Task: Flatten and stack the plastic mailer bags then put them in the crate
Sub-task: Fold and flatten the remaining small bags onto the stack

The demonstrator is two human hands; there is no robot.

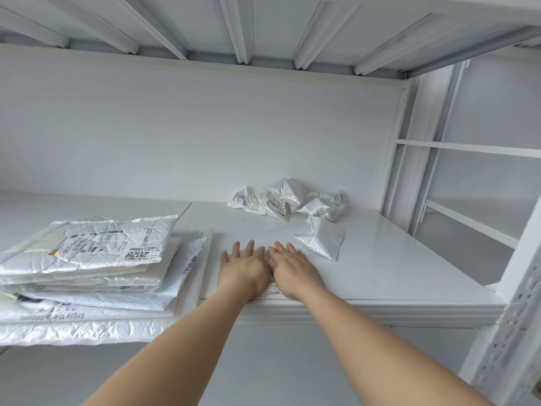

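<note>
My left hand [243,266] and my right hand [292,266] lie side by side, palms down and fingers straight, pressing a small white mailer bag [271,284] against the white shelf [380,259] near its front edge. The hands hide most of that bag. On the left sits a stack of flattened mailer bags [87,259], its top bag bearing a printed label. One crumpled bag [322,241] lies just right of my hands. Farther back is a pile of crumpled bags [287,200]. No crate is in view.
A white back wall closes the shelf, and a slatted shelf hangs overhead. A perforated white upright [515,323] stands at the right front corner. Beyond it, more white shelves [468,148] show at the right.
</note>
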